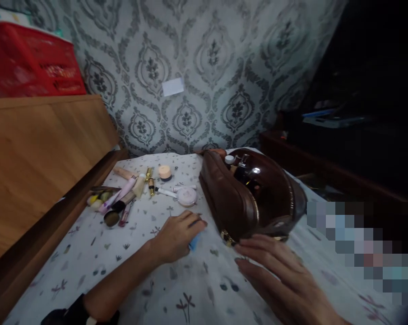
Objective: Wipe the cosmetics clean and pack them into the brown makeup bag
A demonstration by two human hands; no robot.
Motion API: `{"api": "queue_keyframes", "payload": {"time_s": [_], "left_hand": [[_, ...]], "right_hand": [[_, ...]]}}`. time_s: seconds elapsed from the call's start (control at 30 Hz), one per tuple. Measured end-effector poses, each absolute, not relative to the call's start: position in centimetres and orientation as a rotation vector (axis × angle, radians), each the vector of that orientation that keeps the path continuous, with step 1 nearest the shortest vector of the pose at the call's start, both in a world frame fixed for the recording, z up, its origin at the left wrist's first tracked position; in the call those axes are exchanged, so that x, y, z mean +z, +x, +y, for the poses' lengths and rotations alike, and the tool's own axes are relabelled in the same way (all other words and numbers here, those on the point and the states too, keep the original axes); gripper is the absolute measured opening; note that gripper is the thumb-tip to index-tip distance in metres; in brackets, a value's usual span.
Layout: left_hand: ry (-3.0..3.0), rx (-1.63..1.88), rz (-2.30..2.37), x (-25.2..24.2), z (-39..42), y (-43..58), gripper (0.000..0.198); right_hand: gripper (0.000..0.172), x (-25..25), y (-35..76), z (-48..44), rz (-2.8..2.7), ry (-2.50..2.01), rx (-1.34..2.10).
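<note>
My left hand [177,237] is closed over the patterned white sheet, its fingers round a small light-blue item [194,243] that is mostly hidden. To its right stands a brown cosmetic bag [224,194], unzipped, its gold zipper teeth showing. Inside the bag are a white-capped container [229,159] and small bottles. My right hand [281,275] is open, fingers stretched out, at the bag's front edge; I cannot tell whether the fingertips touch it. Beyond my left hand lie a round compact [187,197], a peach-lidded jar [164,173] and gold lipstick tubes [151,186].
More makeup tubes [126,189] and a round-headed brush [112,218] lie at the left. A wooden cabinet [48,149] carrying a red basket [34,63] stands on the left. Patterned wallpaper [212,54] rises behind. Dark furniture [359,167] borders the right side.
</note>
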State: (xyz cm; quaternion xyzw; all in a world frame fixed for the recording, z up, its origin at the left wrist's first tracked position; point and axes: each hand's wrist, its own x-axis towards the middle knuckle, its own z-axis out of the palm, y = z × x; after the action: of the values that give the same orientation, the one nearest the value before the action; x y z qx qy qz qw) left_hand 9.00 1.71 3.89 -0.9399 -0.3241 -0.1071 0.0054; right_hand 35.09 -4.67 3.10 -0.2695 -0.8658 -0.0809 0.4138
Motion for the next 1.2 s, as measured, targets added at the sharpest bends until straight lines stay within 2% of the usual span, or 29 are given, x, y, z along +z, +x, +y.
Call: {"api": "queue_keyframes", "payload": {"time_s": [0.1,0.2,0.4,0.5,0.7,0.83,0.93,1.2], "left_hand": [[-2.894,-0.282,-1.291,2.8,2.6,6.3,0.053],[-2.811,-0.418,-1.535,1.5,3.6,4.1,0.055],[-2.675,-0.594,-1.73,0.0,4.2,2.2,0.042],[-2.669,-0.581,-1.77,0.2,4.2,2.1,0.04],[-2.326,-0.693,-2.038,1.3,7.8,1.0,0.051],[-2.162,-0.627,-2.179,1.5,12.1,0.4,0.057],[-2.07,-0.536,-2.279,1.1,13.7,0.5,0.052],[-1.974,-0.415,-2.167,1.9,11.9,-0.6,0.055]], "right_hand": [[0.014,2.5,31.1,-3.6,-2.182,-0.636,0.063],[0.031,1.9,27.1,-1.7,-2.129,-0.712,0.382],[0.05,-0.7,21.3,4.1,-1.674,-1.05,1.011],[0.051,-1.4,20.5,5.4,-1.588,-1.069,1.065],[0.045,-1.3,21.2,4.8,-1.612,-1.015,1.089],[0.043,-1.7,21.2,4.9,-1.622,-1.017,1.071],[0.043,-2.0,21.2,5.1,-1.621,-1.012,1.064],[0.041,-1.7,21.4,4.7,-1.637,-0.992,1.084]]}}
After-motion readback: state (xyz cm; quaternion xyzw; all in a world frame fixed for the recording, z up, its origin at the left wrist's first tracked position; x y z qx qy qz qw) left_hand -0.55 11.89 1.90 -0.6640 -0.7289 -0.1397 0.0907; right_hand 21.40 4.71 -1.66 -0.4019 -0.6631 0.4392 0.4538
